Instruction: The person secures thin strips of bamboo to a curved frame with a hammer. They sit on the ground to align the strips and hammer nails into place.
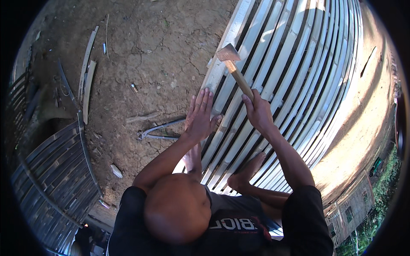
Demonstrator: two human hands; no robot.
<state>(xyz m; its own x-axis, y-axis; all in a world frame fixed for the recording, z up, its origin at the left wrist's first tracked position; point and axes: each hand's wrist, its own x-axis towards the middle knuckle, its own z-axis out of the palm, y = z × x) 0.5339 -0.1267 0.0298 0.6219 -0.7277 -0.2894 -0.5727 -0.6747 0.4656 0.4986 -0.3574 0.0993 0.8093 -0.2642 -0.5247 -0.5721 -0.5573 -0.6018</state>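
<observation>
Outdoors; brown, cracked dirt (171,55) left of the slats (294,27), paler sunlit ground (341,170) on their far right. The slats are long, pale and narrow, set side by side with dark gaps, and an edge board (235,27) closes their left side. They lie in front of you and under your right arm, bending with the lens.

Your left hand (199,118): on the slats' left edge, palm down, fingers extended and close together over the board, thumb spread inward toward the slats. It grips nothing.

Your right hand (259,113): above the slats, closed round the wooden handle of a hammer (241,81). The handle slants up and left; the rusty, blocky head shows over the edge board, beyond your left fingertips. Whether head meets board, you cannot tell from this angle.

A foot (245,173) of yours is on the slats, nearer your body than both hands.

Left of the slats, on the dirt: long-handled pliers (162,126), handles spread, their ends close by your left wrist; a stick (143,117) just past them; farther off, two pale strips (88,91). Well left of the slats, a dark slatted panel (53,168). Beyond their right side, low down, a fence (352,209) and greenery (385,192).
</observation>
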